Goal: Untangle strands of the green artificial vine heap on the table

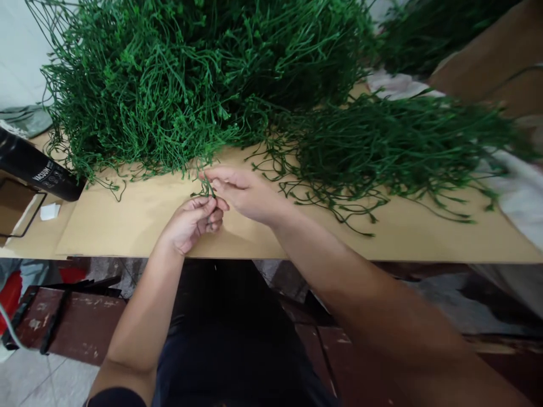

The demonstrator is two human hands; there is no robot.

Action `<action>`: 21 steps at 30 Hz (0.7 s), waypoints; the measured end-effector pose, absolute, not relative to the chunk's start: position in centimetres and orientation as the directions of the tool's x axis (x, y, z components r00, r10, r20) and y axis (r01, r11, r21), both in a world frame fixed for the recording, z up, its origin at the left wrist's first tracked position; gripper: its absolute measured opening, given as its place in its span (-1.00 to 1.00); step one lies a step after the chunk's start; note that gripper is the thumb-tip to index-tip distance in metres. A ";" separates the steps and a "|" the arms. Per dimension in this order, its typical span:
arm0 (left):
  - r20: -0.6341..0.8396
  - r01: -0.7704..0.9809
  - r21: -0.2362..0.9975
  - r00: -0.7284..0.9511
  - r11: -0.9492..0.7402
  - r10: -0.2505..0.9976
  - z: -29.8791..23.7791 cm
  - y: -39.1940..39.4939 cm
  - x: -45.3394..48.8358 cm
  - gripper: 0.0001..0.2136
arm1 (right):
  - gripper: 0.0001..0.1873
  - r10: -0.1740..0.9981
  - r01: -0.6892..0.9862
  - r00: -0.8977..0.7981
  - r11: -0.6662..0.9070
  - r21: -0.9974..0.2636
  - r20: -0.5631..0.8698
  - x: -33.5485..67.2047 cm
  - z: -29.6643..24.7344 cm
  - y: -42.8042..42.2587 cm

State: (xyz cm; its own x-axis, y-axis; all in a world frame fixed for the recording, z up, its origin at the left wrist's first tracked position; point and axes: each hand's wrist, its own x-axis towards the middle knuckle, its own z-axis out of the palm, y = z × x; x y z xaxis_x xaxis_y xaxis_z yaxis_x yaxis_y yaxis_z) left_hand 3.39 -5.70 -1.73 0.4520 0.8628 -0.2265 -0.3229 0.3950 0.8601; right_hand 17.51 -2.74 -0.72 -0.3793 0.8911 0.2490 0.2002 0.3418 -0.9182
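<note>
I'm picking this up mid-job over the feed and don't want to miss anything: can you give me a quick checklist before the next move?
1. Left hand has a grip on the green stems: ok, pinched between thumb and fingers.
2. Right hand has a grip on them too: cannot tell; its fingers are close by, but contact is unclear.
3. Number of stems held: cannot tell, too small and overlapped.
4. Black bottle away from both hands: ok, at the far left.
5. Large green pile tidy along its front edge: not ok, loose strands stray onto the cardboard.
6. Smaller green pile tidy: not ok, strands splay out in front.
</note>
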 end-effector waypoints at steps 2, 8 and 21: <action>-0.221 -0.373 0.816 0.506 0.442 0.834 -1.5 -6.0 2.8 -0.81 | -0.77 0.848 0.085 -0.486 0.287 -0.954 0.212 16.7 -0.7 -2.3; -0.230 -0.436 0.758 0.518 0.485 0.824 -0.4 -6.3 1.5 -0.69 | -0.88 0.853 0.065 -0.491 0.239 -0.969 0.177 17.2 -1.3 -1.8; 0.056 0.109 0.992 0.049 -0.061 0.997 -0.9 -5.3 0.7 -0.77 | -0.82 0.877 0.375 -0.394 0.428 -0.822 0.276 16.0 -0.8 -3.4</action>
